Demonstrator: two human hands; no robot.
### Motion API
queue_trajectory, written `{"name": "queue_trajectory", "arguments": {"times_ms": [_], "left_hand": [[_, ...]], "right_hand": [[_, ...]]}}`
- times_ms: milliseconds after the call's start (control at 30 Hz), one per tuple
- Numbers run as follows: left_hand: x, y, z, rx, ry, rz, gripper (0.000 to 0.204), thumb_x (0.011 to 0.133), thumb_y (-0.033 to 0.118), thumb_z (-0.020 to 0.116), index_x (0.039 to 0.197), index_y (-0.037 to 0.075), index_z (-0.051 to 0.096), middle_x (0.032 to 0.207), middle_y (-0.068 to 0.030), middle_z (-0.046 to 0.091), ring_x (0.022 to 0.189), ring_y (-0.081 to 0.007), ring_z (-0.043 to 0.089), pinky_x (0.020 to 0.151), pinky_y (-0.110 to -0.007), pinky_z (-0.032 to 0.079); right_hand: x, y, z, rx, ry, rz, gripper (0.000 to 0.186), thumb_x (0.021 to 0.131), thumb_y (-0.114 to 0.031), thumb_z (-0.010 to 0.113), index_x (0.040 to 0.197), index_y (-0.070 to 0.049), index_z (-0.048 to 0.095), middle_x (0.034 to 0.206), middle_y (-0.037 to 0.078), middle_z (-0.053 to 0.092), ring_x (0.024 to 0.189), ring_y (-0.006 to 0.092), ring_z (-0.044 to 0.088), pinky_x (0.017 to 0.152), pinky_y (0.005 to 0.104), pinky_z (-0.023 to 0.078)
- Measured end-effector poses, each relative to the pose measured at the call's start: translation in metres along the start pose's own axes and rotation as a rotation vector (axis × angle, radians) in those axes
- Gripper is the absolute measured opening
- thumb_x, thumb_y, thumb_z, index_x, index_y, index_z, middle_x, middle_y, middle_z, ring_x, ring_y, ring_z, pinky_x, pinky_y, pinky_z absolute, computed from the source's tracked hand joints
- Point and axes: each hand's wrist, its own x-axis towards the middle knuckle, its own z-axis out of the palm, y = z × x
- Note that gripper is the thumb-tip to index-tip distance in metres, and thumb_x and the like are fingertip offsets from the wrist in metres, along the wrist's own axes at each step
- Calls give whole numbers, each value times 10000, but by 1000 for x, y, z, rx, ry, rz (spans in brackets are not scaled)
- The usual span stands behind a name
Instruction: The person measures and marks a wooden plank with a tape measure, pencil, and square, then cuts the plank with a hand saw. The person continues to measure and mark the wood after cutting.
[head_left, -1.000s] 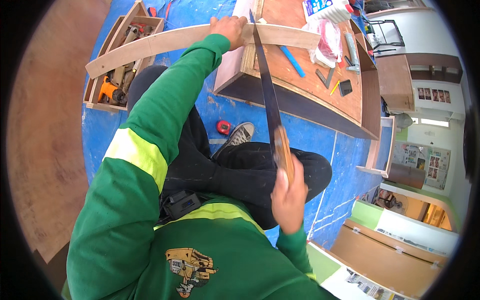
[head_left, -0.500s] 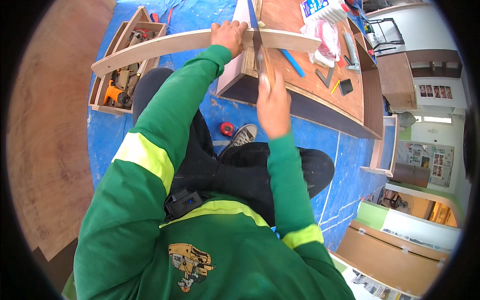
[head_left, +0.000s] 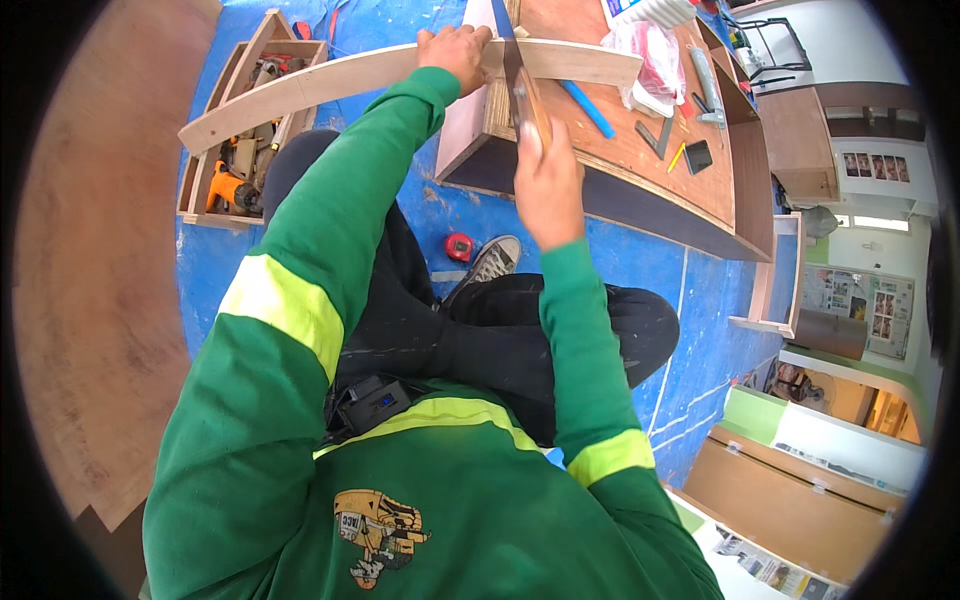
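A long, pale wooden strip (head_left: pixel 320 82) lies across the near left end of a low plywood cabinet (head_left: pixel 590 185), its left part sticking out past the edge. My left hand (head_left: pixel 455 58) is closed over the strip and presses it against the cabinet. In my right hand (head_left: pixel 550 190) is the wooden handle of a handsaw (head_left: pixel 533 105). The saw's blade crosses the strip just right of my left hand, pointing away from me. How deep the blade sits in the wood cannot be made out.
On the cabinet top lie a blue strip (head_left: pixel 587 108), a try square (head_left: pixel 655 138), a yellow pencil (head_left: pixel 677 157), a plastic bag (head_left: pixel 650 65) and a white bottle (head_left: pixel 650 10). A wooden toolbox (head_left: pixel 190 190) with an orange drill (head_left: pixel 233 187) stands left. A red tape measure (head_left: pixel 458 246) rests on blue sheeting.
My right hand has moved slightly forward, away from me, with the saw. My left hand stays on the strip. The whole view has shifted a little.
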Motion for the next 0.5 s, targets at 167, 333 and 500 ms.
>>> {"name": "queue_trajectory", "arguments": {"times_ms": [167, 333, 500], "left_hand": [[13, -7, -3, 35, -174, -48, 676, 873, 454, 900, 1445, 220, 625, 1425, -50, 716, 1365, -320, 638, 1025, -608, 421], [28, -12, -13, -27, -322, -59, 707, 881, 504, 891, 1471, 226, 618, 1443, -75, 730, 1363, -337, 663, 1045, -622, 409], [21, 0, -13, 19, -272, -33, 703, 877, 505, 897, 1464, 229, 627, 1396, -88, 752, 1332, -349, 684, 1048, -627, 409]], "right_hand": [[-29, -9, -6, 24, -16, 24, 371, 1128, -216, 613, 1439, -21, 563, 1090, 336, 730, 1022, 564, 704, 823, 559, 570], [-179, -42, -84, -41, -69, 181, 425, 1115, -165, 622, 1504, -12, 543, 1151, 319, 743, 1046, 540, 737, 825, 529, 596], [-156, -34, -78, -70, -70, 172, 389, 1125, -176, 608, 1479, -22, 555, 1178, 324, 733, 1065, 546, 727, 839, 536, 596]]}}
